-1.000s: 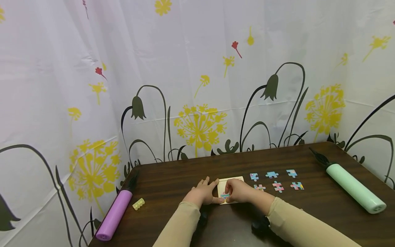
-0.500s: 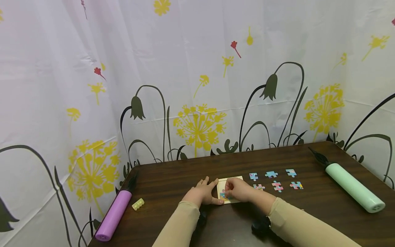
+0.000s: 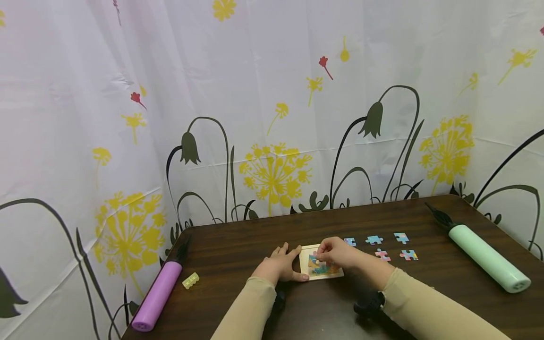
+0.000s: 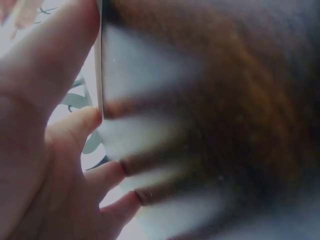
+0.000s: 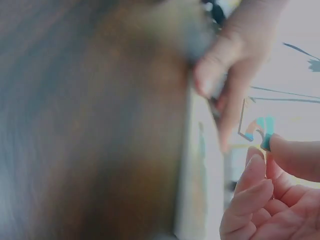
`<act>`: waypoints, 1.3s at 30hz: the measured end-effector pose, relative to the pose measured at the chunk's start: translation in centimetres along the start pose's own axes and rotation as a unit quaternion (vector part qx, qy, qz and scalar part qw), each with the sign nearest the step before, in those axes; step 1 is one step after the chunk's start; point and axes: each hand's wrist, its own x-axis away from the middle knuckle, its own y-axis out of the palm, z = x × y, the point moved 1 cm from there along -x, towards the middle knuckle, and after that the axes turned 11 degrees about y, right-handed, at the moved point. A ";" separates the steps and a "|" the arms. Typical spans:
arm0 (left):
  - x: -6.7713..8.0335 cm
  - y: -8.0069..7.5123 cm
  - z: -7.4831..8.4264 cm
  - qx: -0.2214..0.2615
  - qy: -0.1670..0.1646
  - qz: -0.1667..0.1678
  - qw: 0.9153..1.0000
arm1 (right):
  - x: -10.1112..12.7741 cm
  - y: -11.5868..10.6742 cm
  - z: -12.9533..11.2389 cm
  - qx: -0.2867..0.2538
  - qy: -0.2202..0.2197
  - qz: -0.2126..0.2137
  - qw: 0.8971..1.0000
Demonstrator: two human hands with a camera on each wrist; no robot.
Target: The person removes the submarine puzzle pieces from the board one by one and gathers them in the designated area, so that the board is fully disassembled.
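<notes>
The right hand is pinching a small flat puzzle piece, teal and knobbed, between fingertips and thumb, over the square pale wooden puzzle tray. The left hand is lying flat with straight fingers against the tray's left edge. The tray is sitting on the dark wood-grain table. Loose pieces are lying just to its right; a smooth mint cylinder and a purple cylinder are lying well apart

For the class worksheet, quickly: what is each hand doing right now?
Left hand: open, fingers flat, steadying the puzzle tray.
Right hand: pinching a puzzle piece over the tray.
</notes>
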 end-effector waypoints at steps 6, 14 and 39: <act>0.0 0.1 0.1 0.008 -0.001 0.002 1.000 | 2.5 -4.3 -1.0 0.020 -0.009 0.024 0.999; 0.2 -0.2 0.3 0.010 -0.001 0.003 1.000 | 5.1 -8.3 0.3 0.038 -0.006 -0.044 0.998; 0.1 -0.3 0.4 0.011 -0.001 0.002 1.000 | 4.8 -6.3 3.0 0.152 -0.002 0.018 0.988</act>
